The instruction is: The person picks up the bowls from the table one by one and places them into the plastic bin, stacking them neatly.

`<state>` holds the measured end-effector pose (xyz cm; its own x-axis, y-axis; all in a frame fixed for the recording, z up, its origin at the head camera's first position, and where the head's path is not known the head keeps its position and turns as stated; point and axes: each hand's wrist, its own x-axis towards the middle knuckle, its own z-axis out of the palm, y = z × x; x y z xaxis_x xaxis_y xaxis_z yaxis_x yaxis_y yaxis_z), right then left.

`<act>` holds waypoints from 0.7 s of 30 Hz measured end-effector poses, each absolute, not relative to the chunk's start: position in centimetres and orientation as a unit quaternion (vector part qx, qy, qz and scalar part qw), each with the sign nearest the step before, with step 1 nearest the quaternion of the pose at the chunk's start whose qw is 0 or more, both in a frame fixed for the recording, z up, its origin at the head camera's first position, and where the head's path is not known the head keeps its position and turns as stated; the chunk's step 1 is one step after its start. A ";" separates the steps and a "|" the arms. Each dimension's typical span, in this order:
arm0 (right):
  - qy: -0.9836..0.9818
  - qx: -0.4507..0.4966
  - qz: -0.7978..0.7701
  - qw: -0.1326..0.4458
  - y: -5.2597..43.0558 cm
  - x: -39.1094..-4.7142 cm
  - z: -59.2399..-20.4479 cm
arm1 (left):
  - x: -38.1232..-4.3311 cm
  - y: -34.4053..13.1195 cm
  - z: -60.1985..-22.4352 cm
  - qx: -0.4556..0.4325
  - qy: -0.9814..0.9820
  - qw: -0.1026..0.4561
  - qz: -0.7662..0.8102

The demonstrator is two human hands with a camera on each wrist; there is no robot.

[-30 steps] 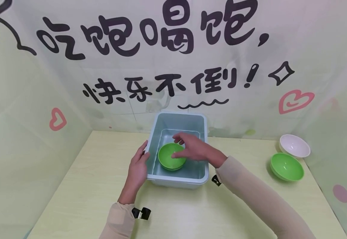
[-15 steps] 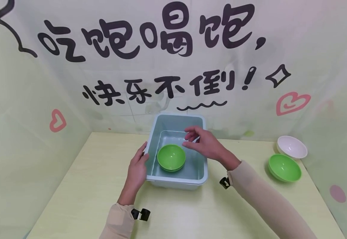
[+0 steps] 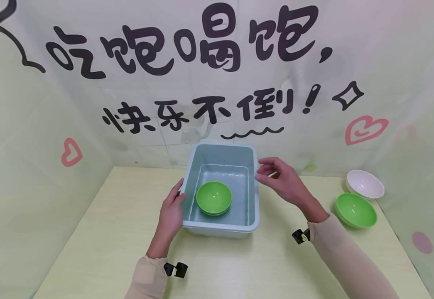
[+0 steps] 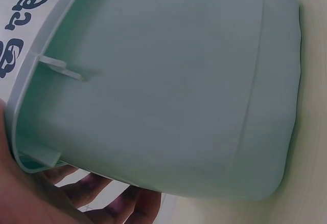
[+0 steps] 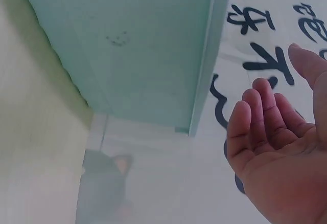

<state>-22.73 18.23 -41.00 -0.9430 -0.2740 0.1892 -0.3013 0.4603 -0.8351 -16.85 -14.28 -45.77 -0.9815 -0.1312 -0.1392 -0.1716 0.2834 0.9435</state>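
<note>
A light blue plastic bin (image 3: 226, 155) stands on the table, with a green bowl (image 3: 214, 197) inside it. A second rim just under that bowl suggests two stacked together. My left hand (image 3: 171, 214) grips the bin's left rim, thumb on top; in the left wrist view its fingers (image 4: 102, 196) curl along the outer wall. Just beyond the right rim, my right hand (image 3: 282, 178) hovers with nothing in it. The right wrist view has that hand (image 5: 278, 157) with loosely bent fingers, thumb apart, beside the bin's outer side (image 5: 133, 50).
Toward the table's right edge sits another green bowl (image 3: 356, 210), with a white bowl (image 3: 365, 184) behind it. A printed cloth backdrop (image 3: 145, 83) encloses the pale wooden table (image 3: 104, 232) at the back and sides.
My right hand has moved right, from over the green bowl to outside the bin's right rim, leaving the bowl in the bin. My left hand has stayed on the left rim.
</note>
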 end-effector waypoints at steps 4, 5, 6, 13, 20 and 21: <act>-0.857 0.137 0.496 0.027 20.2 -21.9 -41.0 | -16.8 -14.3 -45.8 -0.093 0.801 0.022 0.590; -0.858 0.132 0.496 0.031 20.6 -21.7 -41.0 | -16.8 -14.3 -45.7 -0.093 0.802 0.022 0.589; -0.858 0.127 0.496 0.035 21.1 -21.5 -41.0 | -16.8 -14.3 -45.7 -0.095 0.802 0.021 0.589; -0.862 0.099 0.492 0.069 24.1 -20.5 -41.5 | -16.9 -14.5 -45.8 -0.096 0.804 0.020 0.587; -0.866 0.066 0.485 0.100 26.9 -20.1 -42.4 | -16.9 -14.4 -46.0 -0.092 0.801 0.019 0.592; -0.865 0.059 0.486 0.105 27.3 -20.0 -42.5 | -16.8 -14.4 -46.0 -0.092 0.801 0.019 0.592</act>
